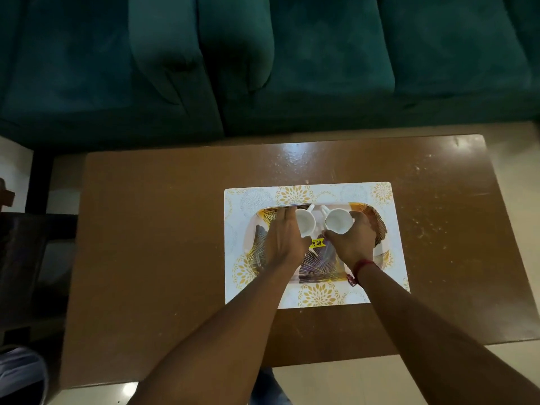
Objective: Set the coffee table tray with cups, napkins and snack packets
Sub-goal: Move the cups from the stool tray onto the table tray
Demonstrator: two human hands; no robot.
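Head camera view, looking down. A dark teal sofa (321, 68) fills the top of the scene. In front of it stands a glossy brown coffee table (146, 229). On the table's right half lies a white placemat (382, 206) printed with gold flowers. A tray (318, 267) with a gold leaf pattern sits on the placemat.

Both arms reach in from below. The left hand (285, 238) has its fingers wrapped around the left cup (305, 222). The right hand (355, 241) curls around the right cup (339, 220). Both cups are white, side by side over the tray's far half, handles pointing toward the sofa. Whether they rest on the tray cannot be told.

A yellow price sticker (316, 243) shows between the hands. A red thread band (361, 267) circles the right wrist.
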